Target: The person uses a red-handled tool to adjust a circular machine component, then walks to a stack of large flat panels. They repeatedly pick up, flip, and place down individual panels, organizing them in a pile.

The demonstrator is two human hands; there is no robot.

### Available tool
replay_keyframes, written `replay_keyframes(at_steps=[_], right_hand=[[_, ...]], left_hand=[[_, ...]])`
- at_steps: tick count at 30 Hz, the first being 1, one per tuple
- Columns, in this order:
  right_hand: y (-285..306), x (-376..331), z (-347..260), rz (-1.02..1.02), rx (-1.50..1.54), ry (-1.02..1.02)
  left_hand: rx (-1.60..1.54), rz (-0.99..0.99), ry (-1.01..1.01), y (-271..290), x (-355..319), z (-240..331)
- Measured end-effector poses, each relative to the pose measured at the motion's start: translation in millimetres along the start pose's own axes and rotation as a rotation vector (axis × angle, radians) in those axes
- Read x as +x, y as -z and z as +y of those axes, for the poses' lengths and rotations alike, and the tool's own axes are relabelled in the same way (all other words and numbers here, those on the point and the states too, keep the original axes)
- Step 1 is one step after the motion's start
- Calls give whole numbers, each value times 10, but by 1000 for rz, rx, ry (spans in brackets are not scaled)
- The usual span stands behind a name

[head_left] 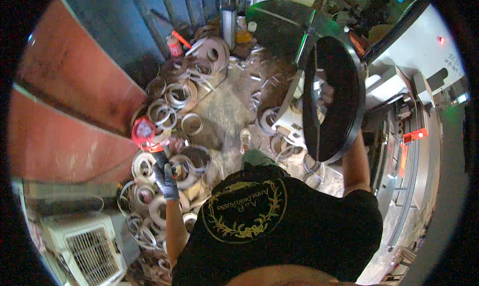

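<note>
My left hand [168, 180], in a grey glove, is closed around the black handle of a tool [144, 131] with a red round head and an orange collar. The tool's head is over the metal rings [162, 114] heaped at the left. On the right, my bare right forearm [356, 166] reaches up behind a large black ring [347, 101], which stands steeply tilted. That ring hides most of my right hand. A grey shape shows through its opening, but I cannot make out whether it is my glove.
Red-brown panels [75, 136] rise at the left, beside a blue corrugated wall [144, 26]. A white grilled box [92, 251] stands at lower left. Beyond the black ring is a dark green round surface [274, 21]. Metal rails [406, 186] run along the right; more rings lie near my feet.
</note>
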State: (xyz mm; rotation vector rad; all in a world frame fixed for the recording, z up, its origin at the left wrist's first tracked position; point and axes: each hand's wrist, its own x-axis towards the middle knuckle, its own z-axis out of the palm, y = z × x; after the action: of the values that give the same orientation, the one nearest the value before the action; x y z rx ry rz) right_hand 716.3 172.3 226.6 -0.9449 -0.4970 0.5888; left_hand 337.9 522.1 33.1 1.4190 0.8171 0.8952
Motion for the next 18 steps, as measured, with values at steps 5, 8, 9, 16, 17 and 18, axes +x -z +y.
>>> replay_keyframes(at_steps=[5,8,9,16,17,18], right_hand=[[444,1641,-577,260,-440,72],[630,2790,-507,313,-684,-68],[1358,3185,-347,573,-1069,-15],[1845,3668,856,409,-2246,-55],[1959,3718,969,517,-2026,-176],[2099,3731,1011,534,-2104,-241]], left_hand=[[-114,-5,-35,-711,1406,74],[-88,-47,-176,-950,2211,-9],[-96,-84,-122,-1474,2385,-22],[-286,-340,108,-2660,3512,-307],[-315,-345,105,-2928,3575,-199],[-346,-352,103,-3192,3671,-135]])
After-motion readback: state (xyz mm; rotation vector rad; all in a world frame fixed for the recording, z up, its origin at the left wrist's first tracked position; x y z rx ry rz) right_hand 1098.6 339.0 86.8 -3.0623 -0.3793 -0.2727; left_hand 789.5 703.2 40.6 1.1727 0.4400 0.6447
